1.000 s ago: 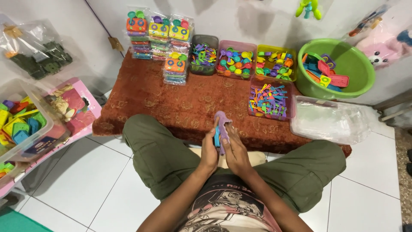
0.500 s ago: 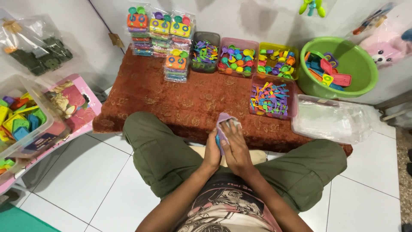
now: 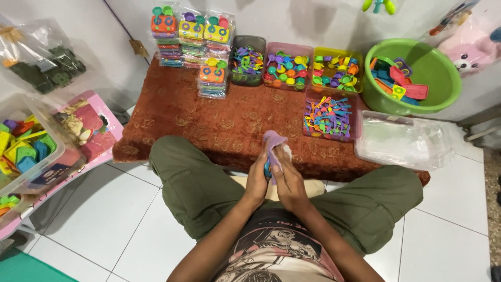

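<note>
Holding a small purple toy piece (image 3: 273, 142) between both hands, over the lap.
Left hand (image 3: 257, 180) and right hand (image 3: 288, 180) both grip it, just before the rust-red tabletop (image 3: 209, 117).

We're in olive green trousers (image 3: 198, 183) and a dark tee with a reddish graphic print (image 3: 276, 250), arms bare, no sleeves showing.
</note>
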